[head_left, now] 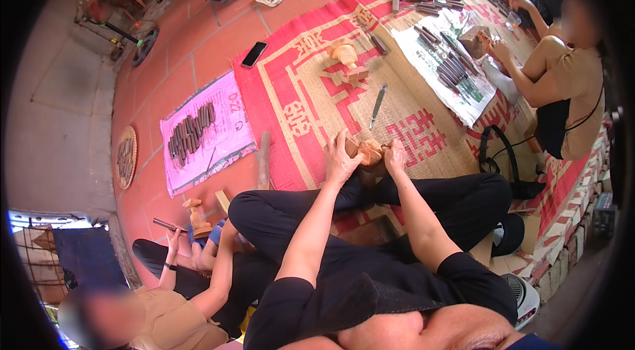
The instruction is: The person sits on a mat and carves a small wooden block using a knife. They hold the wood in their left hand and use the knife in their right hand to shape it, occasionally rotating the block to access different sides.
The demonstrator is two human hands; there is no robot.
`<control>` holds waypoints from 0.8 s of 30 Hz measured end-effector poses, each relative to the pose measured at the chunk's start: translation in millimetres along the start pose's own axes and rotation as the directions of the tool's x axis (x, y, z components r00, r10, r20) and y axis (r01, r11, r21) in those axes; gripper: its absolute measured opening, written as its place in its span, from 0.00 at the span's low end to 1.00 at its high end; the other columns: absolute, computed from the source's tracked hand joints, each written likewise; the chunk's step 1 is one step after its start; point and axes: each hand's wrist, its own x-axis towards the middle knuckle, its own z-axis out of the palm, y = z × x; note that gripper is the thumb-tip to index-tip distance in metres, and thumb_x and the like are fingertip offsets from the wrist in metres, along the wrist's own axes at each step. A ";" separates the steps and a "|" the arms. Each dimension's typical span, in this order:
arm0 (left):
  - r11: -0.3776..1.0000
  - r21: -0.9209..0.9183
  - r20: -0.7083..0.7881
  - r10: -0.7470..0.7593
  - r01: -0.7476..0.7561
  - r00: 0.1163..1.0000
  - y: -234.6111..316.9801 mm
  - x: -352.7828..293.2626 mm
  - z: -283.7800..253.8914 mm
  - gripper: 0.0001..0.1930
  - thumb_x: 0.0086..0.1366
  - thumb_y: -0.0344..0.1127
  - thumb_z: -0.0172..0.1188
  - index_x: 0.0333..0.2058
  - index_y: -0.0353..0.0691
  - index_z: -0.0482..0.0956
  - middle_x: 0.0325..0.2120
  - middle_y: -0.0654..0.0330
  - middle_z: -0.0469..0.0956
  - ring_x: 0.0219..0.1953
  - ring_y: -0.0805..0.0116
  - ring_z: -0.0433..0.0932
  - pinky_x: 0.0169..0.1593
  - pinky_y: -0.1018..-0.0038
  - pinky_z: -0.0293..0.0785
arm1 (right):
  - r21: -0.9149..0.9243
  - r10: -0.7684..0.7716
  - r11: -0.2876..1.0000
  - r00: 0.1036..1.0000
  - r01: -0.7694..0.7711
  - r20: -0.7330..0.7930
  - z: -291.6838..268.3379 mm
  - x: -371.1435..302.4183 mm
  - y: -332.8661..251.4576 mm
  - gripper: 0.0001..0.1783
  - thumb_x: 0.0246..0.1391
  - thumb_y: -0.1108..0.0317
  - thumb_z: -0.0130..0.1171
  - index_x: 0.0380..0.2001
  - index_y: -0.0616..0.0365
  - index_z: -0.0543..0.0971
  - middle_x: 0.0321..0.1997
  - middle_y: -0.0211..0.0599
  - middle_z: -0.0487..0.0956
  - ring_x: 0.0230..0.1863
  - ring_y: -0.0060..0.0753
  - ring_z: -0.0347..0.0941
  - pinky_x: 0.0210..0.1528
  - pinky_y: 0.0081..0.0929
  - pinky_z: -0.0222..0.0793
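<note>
Over my crossed legs I hold a small light-brown wood carving (pixel 370 153) just above the woven mat. My left hand (pixel 341 159) grips its left side, thumb and fingers spread around it. On the other side my right hand (pixel 395 157) is closed, its fingers against the carving's edge. Whatever it may hold is too small to make out. A slim dark carving tool (pixel 378 107) lies on the mat beyond my hands. Farther off, another wood carving (pixel 344 54) lies on its side, a squared base toward me.
Dark-handled tools fill a white sheet (pixel 486 109) at right and a pink sheet (pixel 231 95) at left. A phone (pixel 254 54) lies at the mat's (pixel 284 165) edge. Co-workers sit to my right and lower left; the left one has a carved figure (pixel 198 221). A black strap (pixel 493 145) lies right.
</note>
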 end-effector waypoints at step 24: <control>0.999 -0.009 0.000 -0.044 0.044 0.999 -2.0 0.3 3.4 0.41 0.43 0.41 0.68 0.58 0.44 0.63 0.48 0.49 0.65 0.51 0.47 0.65 0.56 0.58 0.65 | 0.077 -0.110 0.990 0.992 0.114 -0.058 -3.1 -29.3 -5.1 0.12 0.46 0.62 0.63 0.28 0.58 0.74 0.37 0.43 0.75 0.42 0.50 0.72 0.43 0.44 0.66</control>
